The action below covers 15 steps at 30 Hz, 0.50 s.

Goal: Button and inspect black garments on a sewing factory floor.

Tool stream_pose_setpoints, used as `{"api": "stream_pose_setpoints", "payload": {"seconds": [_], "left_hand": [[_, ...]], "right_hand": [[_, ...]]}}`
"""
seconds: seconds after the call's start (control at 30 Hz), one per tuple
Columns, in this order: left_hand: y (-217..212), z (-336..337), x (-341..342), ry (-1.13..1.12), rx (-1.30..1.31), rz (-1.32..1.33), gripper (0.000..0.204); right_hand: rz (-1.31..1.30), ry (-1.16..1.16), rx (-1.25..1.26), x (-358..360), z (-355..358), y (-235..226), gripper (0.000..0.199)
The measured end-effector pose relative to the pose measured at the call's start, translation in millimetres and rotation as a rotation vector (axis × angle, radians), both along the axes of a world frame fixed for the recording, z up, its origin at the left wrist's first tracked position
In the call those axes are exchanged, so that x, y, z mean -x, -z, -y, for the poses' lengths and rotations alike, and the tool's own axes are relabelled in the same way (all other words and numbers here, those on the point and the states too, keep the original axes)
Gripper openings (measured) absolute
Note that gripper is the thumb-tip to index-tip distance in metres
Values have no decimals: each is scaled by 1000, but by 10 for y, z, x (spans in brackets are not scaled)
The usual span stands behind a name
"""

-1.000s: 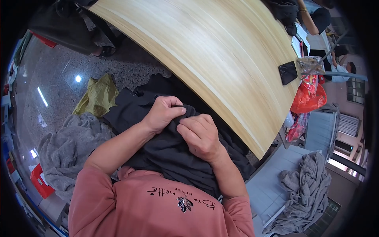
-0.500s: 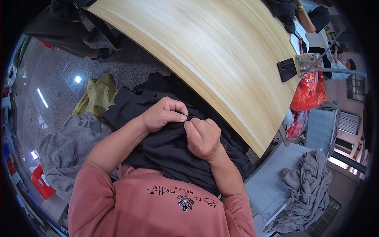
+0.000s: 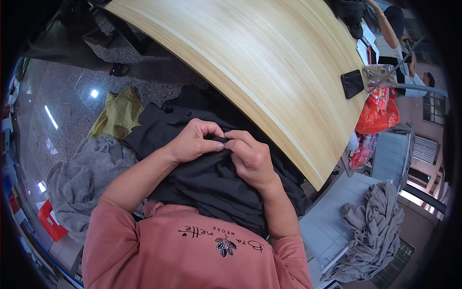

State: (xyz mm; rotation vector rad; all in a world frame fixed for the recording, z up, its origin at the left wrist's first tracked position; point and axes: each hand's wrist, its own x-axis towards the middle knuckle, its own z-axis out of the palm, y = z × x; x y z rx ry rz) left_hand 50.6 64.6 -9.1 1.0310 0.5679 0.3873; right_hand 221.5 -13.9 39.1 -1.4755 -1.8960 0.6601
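Observation:
A dark garment lies bunched across my lap, with a round dark button showing on its upper left part. Thumb and fingers of my left hand pinch a small fold of this cloth. My right hand meets it from the other side, its bent fingertips closed at the same fold. The tips of both hands nearly touch. Whatever small thing may sit between them is hidden by the fingers.
A wooden table spans the space ahead, bearing a black phone. Grey cloth heaps at left beside a yellow-green bag. More grey cloth lies at right. A red plastic bag hangs past the table. Another person's foot stands far left.
My right hand has turned and its fingers have lifted and stretched toward the left fingertips. My left hand has shifted slightly left. The other person's foot has moved left.

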Motion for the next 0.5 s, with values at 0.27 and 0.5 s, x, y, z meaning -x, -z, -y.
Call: {"api": "stream_pose_setpoints", "payload": {"seconds": [0.27,0.5], "left_hand": [[27,60,-43,-27,-48,-69,7],[-36,155,-48,-84,-320,-137,7]], "right_hand": [[-54,9,111,-39,18,33,26],[-284,144,404,-70,7,-11,24]]}}
